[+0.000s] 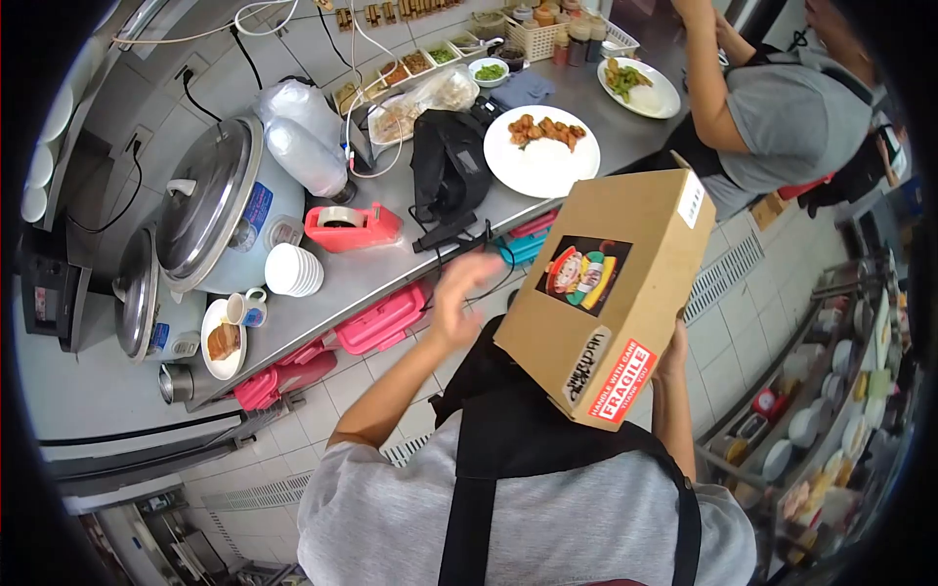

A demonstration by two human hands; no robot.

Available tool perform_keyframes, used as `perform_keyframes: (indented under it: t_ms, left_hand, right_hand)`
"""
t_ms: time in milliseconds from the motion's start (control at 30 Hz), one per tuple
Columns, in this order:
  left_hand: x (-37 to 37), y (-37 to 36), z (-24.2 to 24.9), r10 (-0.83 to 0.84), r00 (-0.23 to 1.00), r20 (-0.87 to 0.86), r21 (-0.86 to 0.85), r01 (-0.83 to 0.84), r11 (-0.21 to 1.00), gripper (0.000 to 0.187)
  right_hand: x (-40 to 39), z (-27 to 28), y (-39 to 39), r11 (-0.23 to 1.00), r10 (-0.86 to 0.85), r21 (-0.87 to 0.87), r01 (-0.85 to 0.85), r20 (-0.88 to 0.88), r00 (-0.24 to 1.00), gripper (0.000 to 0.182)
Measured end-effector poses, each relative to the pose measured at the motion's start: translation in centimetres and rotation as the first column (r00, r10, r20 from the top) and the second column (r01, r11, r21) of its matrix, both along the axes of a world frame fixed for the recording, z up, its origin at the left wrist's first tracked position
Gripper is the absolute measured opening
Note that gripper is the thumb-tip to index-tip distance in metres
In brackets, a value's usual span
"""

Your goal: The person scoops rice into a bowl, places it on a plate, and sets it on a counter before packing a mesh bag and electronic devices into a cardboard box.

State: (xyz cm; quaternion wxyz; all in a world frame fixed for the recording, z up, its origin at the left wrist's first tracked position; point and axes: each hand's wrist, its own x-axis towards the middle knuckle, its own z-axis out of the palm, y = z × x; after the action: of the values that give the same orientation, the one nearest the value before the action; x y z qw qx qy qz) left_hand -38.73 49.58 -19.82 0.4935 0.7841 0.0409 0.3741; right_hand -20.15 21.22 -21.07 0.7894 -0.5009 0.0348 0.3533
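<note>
A brown cardboard box (547,322) is held tilted in front of my chest. On its top is a colourful cartoon sticker (583,274), and along its near side a red FRAGILE label (622,383). My right hand (672,354) supports the box at its right side and underneath; part of that hand is hidden behind it. To the left of the box, touching nothing, is my left hand (461,301), somewhat blurred, its fingers stretched out and apart. Beyond that hand, a black bag (447,168) lies on the steel counter (386,262).
A plate of fried pieces and rice (540,179) stands on the counter, near a red tape dispenser (352,228), stacked white cups (293,271) and large lidded pots (210,210). Another person (782,112) works at the far right. Loaded shelves (811,410) stand at right.
</note>
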Motion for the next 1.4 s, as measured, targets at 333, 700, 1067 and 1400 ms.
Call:
perform_keyframes:
  t_ms: [333,700,1067,1400]
  left_hand:
    - [13.7,22.4,-8.5,0.570,0.579,-0.583,0.496,-0.302,0.814,0.028]
    - [18.1,12.4,-1.6,-0.028,0.372,-0.928,-0.123,-0.232,0.965,0.032]
    - [24.9,6.8,-14.7,0.055,0.928,-0.369,-0.861,-0.363,0.357,0.042]
    - [31.1,4.5,-15.5,0.030,0.985,-0.170,-0.947,-0.172,0.271,0.058]
  right_hand:
    - [11.1,0.3,4.5,0.999,-0.009,-0.037,0.014,0.126,0.992,0.049]
    - [17.9,-1.6,2.6,0.996,-0.089,-0.020,0.091,0.075,0.993,0.041]
    - [23.1,-1.3,0.5,0.998,0.024,-0.058,-0.016,0.135,0.991,0.045]
    - [28.7,-7.2,-1.9,0.991,0.131,0.012,-0.133,0.112,0.985,0.039]
